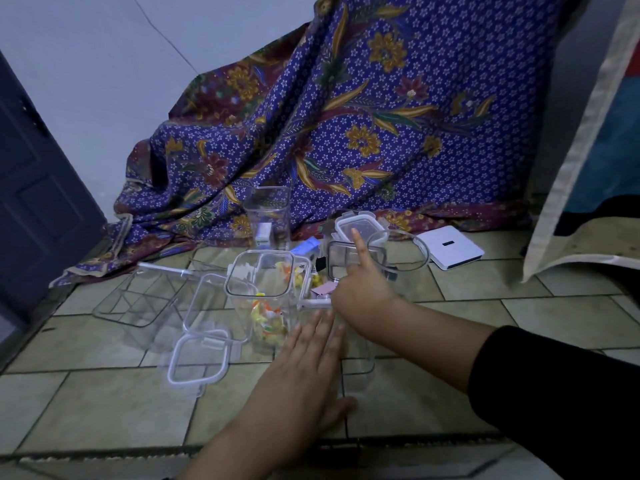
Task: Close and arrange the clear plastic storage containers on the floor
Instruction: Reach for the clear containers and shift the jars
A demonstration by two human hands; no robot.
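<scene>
Several clear plastic containers stand on the tiled floor. A tall container with colourful wrapped sweets (pixel 266 299) stands in the middle, with its lid resting loosely on top. My left hand (pixel 308 362) lies flat, fingers spread, against a low clear container (pixel 360 362) just right of it. My right hand (pixel 360 289) reaches over a small square container (pixel 356 259). Its index finger points up and touches the tilted clip lid (pixel 360 228) on that container, while the other fingers are curled. A loose clip lid (pixel 199 358) lies on the floor at the left. An empty tall container (pixel 270 216) stands behind.
A large empty clear bin (pixel 138 299) sits at the left. A round clear tub (pixel 398 252) and a flat white box (pixel 450 247) lie at the right. Patterned blue cloth (pixel 346 116) drapes behind, and a dark door (pixel 34 188) is at the left. Small items lie between the containers.
</scene>
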